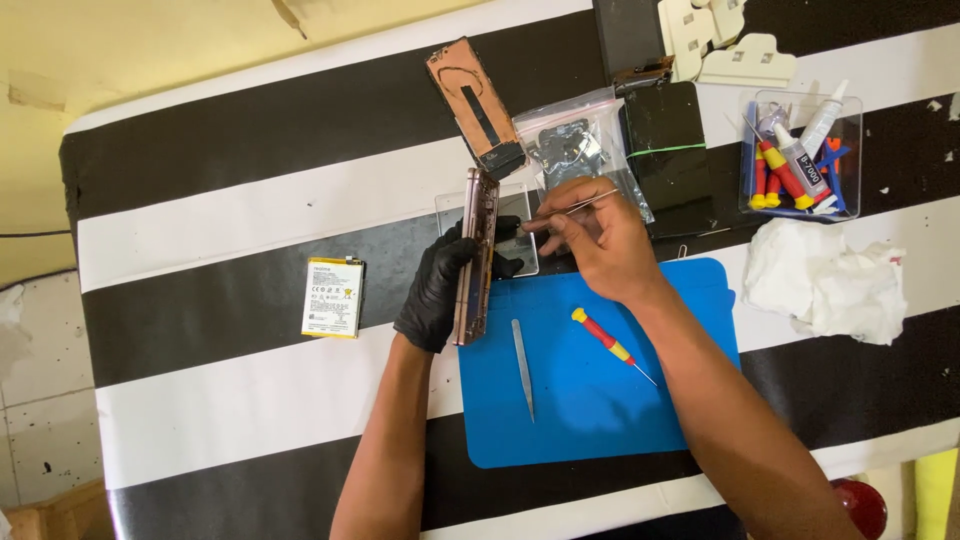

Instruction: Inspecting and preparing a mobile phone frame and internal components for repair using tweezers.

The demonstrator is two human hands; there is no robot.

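My left hand [437, 290], in a black glove, holds an opened phone body [477, 258] upright on its long edge at the left edge of a blue work mat [600, 400]. My bare right hand [598, 238] pinches thin metal tweezers [572, 208] whose tips point left toward the phone's upper part. A clear plastic tray [516, 215] lies behind the phone. On the mat lie a second pair of tweezers [522, 366] and a red and yellow screwdriver [610, 344].
A phone battery [333, 297] lies left on the striped cloth. A copper-coloured back cover [475, 107], a bag of parts [580, 145] and a black phone panel [668, 150] sit behind. A clear box with tools and glue tubes [800, 155] and crumpled tissue [830, 280] are right.
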